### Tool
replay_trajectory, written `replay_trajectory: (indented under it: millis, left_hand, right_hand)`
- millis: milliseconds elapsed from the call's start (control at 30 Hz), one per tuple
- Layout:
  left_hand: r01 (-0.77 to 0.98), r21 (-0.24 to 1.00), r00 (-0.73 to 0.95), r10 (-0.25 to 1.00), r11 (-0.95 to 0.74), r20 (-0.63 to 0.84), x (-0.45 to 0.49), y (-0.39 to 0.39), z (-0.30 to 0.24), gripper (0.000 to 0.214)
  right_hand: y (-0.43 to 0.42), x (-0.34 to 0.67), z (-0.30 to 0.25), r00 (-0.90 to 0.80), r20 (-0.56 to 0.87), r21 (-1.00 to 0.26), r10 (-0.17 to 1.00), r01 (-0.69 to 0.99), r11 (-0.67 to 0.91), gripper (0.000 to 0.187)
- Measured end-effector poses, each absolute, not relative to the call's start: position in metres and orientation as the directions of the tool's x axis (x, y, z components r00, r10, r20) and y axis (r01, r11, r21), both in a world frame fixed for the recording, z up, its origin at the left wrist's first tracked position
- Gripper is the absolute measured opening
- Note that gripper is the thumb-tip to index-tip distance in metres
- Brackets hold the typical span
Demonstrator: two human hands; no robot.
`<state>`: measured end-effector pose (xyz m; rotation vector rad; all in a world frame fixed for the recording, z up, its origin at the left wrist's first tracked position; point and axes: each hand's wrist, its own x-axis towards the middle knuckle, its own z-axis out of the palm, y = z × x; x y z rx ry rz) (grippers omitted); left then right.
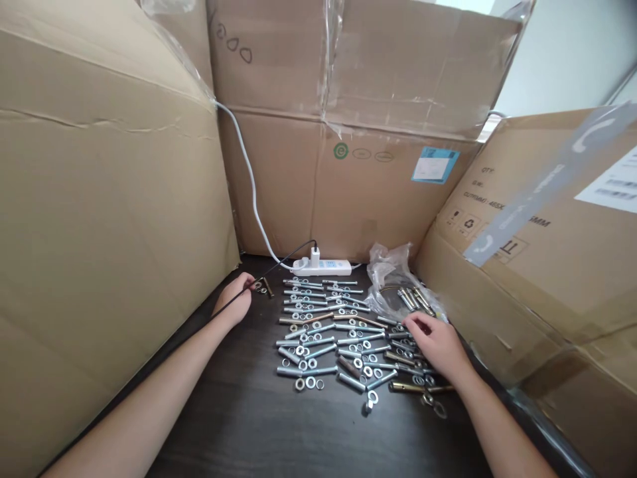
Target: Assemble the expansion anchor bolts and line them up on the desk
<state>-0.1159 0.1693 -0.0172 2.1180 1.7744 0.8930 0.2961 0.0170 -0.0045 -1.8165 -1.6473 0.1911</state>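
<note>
At the left, my left hand (236, 299) rests on the dark table with its fingers closed; what they hold, if anything, is hidden. Right by its fingertips lie a short brassy bolt sleeve (268, 287) and a few small rings. My right hand (436, 340) is curled over the right end of the laid-out bolts, and I cannot make out what is in its fingers. Between the hands, silver anchor bolts (311, 310) lie in rows with washers (310, 382) and nuts among them. A brassy anchor bolt (405, 386) lies below my right hand.
A clear plastic bag (383, 272) with several bolts (415, 299) sits behind my right hand. A white power strip (328, 267) with a plugged-in charger (315, 256) is at the back. A black cable (283, 259) crosses my left hand. Cardboard boxes (279, 179) enclose three sides.
</note>
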Motion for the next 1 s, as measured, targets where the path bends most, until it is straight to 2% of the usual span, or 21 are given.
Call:
replay_trajectory:
  millis: [133,333,500,567,667,833,1000]
  left_hand:
    - [0.815,0.528,0.082,0.950,-0.237,0.300,-0.116,0.162,-0.014,0.014]
    - [0.834,0.467,0.192,0.947,-0.296,0.257,-0.105,0.148,-0.015,0.011]
    - [0.844,0.412,0.316,0.939,-0.343,0.135,-0.090,0.133,-0.009,0.019]
    - [0.854,0.403,0.307,0.944,-0.329,0.121,-0.083,0.127,-0.004,0.021]
    - [0.828,0.410,0.352,0.924,-0.382,0.149,-0.074,0.119,0.000,0.021]
    - [0.697,0.491,0.469,0.851,-0.522,0.237,-0.069,0.114,-0.004,0.021]
    - [0.650,0.520,0.465,0.831,-0.554,0.305,-0.071,0.116,-0.005,0.021]
  right_hand:
    - [0.017,0.297,-0.003,0.208,0.332,-0.570,0.920,0.821,0.020,0.032]
    - [0.020,0.309,-0.003,0.248,0.381,-0.531,0.891,0.847,-0.009,0.032]
    - [0.027,0.327,-0.014,0.280,0.452,-0.484,0.847,0.874,-0.031,0.030]
    - [0.028,0.335,-0.019,0.295,0.457,-0.461,0.839,0.885,-0.061,0.030]
    - [0.030,0.345,-0.027,0.326,0.421,-0.416,0.846,0.899,-0.139,0.031]
    - [0.046,0.353,-0.028,0.362,0.338,-0.356,0.869,0.904,-0.238,0.032]
    - [0.077,0.348,-0.018,0.410,0.220,-0.281,0.885,0.896,-0.345,0.028]
